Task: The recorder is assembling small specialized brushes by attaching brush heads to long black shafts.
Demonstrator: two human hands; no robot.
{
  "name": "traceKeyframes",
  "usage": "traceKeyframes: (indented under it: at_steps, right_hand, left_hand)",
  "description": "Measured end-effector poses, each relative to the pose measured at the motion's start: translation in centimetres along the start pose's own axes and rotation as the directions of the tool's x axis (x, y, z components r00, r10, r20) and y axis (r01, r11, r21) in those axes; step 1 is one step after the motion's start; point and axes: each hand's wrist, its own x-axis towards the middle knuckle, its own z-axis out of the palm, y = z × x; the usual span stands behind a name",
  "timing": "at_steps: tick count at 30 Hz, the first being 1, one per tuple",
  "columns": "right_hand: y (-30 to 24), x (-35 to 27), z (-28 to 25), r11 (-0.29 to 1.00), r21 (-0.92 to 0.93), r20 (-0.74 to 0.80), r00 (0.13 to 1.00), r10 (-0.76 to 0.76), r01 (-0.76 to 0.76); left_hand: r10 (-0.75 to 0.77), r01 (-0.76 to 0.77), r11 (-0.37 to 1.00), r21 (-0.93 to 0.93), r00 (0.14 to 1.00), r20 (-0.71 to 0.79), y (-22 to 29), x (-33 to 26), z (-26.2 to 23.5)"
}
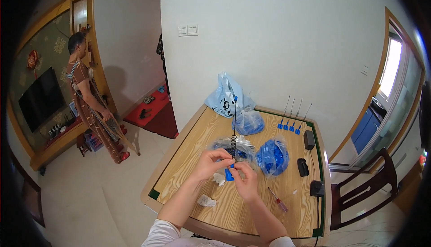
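Both of my hands meet over the near middle of the table. My left hand is closed, pinching the lower end of an upright black spring rod with a coiled section and a blue tip. Just below, my right hand has its fingers closed on a blue plastic base at the rod's foot. The fingers partly hide the joint, so I cannot tell whether rod and base are attached. Right behind my hands lies an opened clear plastic bag with dark parts in it.
A clear bag of blue parts, another bag and a light blue bag sit on the table. Several rods on blue bases stand far right. A screwdriver and crumpled paper lie near. A person stands left with a crutch.
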Motion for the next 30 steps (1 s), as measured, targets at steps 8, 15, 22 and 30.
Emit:
traceKeyframes:
  at_steps: [8, 15, 22, 30]
  right_hand:
    - [-0.09, -0.03, -0.02, 1.0, -0.019, 0.008, 1.0, 0.003, -0.003]
    - [0.17, -0.08, -0.04, 0.999, -0.028, 0.005, 1.0, -0.028, 0.028]
    - [0.22, 0.06, -0.08, 0.997, -0.044, 0.007, 0.998, -0.068, 0.069]
    - [0.3, 0.08, 0.09, 0.998, -0.047, 0.008, 0.999, -0.046, 0.046]
  left_hand:
    - [0.005, -0.005, 1.0, -0.014, 1.0, -0.007, 0.02, -0.13, 0.04]
    - [0.007, -0.007, 1.0, -0.02, 1.0, -0.017, -0.34, -0.18, -0.11]
    - [0.015, -0.016, 1.0, -0.02, 0.999, -0.037, -0.67, -0.21, -0.2]
    - [-0.028, 0.028, 1.0, -0.011, 0.998, -0.05, -0.63, -0.12, -0.35]
